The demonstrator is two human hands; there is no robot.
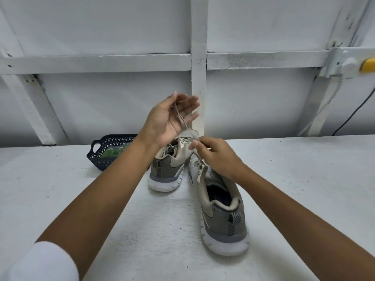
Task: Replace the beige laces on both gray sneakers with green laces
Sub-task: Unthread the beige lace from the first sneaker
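Two gray sneakers stand on the white table, heels toward me. The left sneaker (167,169) is farther back; the right sneaker (221,207) is nearer. My left hand (168,118) is raised above the left sneaker, palm up, and pinches a beige lace (181,120) between thumb and forefinger; the lace runs down to the shoes. My right hand (213,155) hovers over the front of the right sneaker and pinches the lace near the eyelets. Green laces (113,152) lie in a basket at the back left.
A dark blue plastic basket (97,159) sits on the table (81,189) left of the shoes. Behind the table rises a white wall with wooden battens (198,67). A white and yellow fixture (353,63) and a black cable (355,112) are at the far right.
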